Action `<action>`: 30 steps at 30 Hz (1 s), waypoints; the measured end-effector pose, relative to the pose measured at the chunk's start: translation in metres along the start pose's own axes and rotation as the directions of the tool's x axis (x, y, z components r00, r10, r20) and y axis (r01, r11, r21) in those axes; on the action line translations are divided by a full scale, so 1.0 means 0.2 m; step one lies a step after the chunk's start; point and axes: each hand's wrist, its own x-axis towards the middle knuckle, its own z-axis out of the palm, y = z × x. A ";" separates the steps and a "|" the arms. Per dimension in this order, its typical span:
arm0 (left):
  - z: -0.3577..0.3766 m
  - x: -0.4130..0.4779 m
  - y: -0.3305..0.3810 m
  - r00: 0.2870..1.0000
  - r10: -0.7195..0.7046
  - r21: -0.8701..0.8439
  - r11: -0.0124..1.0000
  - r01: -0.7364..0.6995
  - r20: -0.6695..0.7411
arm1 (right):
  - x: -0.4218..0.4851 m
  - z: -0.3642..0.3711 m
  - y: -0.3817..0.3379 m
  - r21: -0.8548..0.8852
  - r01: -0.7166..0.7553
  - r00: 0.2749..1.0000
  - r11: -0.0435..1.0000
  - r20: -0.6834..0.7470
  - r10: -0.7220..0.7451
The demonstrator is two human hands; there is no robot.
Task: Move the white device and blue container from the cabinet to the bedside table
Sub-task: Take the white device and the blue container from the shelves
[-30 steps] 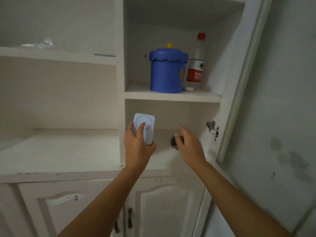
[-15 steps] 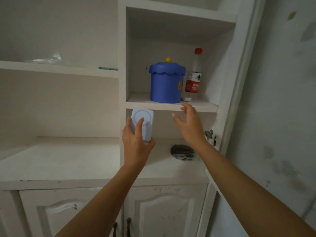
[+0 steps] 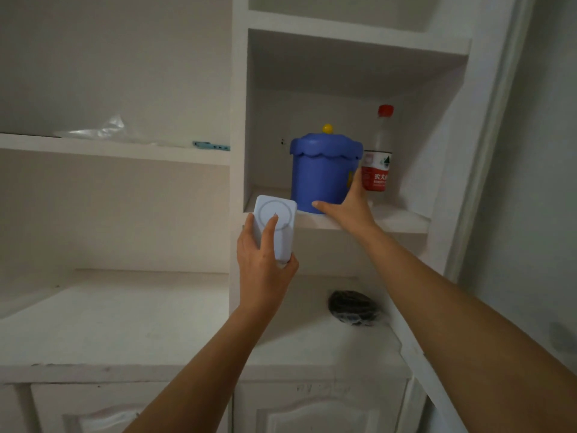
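The left hand (image 3: 262,270) grips a white rounded-rectangular plastic device (image 3: 285,234) upright, index finger across its ring mark. At its two o'clock, the right hand (image 3: 352,210) clasps the base of a blue plastic container (image 3: 321,176) with a scalloped lid on the white cabinet shelf (image 3: 401,221). A red-capped clear bottle (image 3: 376,170) stands at the container's three o'clock.

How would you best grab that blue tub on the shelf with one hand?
Round its straight lower wall, from the front right, as the right hand wraps the blue container. The scalloped lid overhangs, its yellow knob is small, and a bottle crowds the right.
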 end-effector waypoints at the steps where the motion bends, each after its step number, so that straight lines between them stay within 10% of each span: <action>1: 0.00 0.01 -0.01 1.000 0.008 0.003 1.000 -0.008 -0.003 | 0.02 0.01 0.00 0.010 0.000 1.000 1.000 -0.013 0.000; 30: 0.09 0.03 -0.13 0.997 0.058 0.011 0.998 -0.057 -0.052 | 0.16 0.07 0.00 0.114 -0.099 0.983 0.989 -0.143 0.115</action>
